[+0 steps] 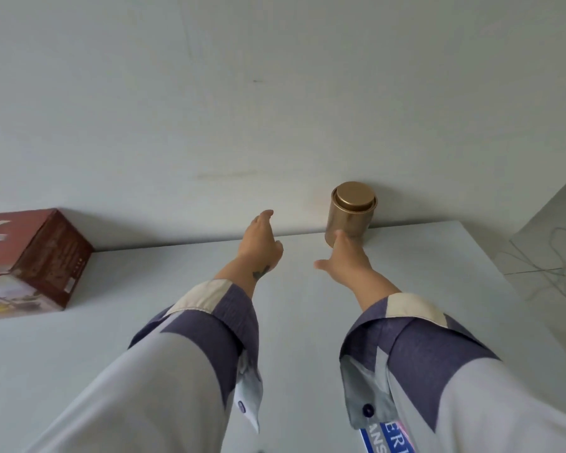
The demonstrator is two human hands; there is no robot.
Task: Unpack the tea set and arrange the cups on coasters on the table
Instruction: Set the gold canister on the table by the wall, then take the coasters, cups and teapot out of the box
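Both hands are reaching over the pale worktop (pixel 307 322). The right hand (pixel 347 256), grip spread, is apparently touching the gold tin (pixel 352 212) at the wall. The left hand (pixel 261 241) is hovering, fingers straight. The tea-set box (pixel 36 259) is sitting far left.

Pale grey-white table (pixel 118 325) fills the lower half of the frame, far edge butted against the wall. Dark red printed cardboard box (pixel 36 259) sits on it at the left edge of the frame, mid-height. Gold cylindrical tin (pixel 350 214), lid on, stands upright at the far edge, right of centre.
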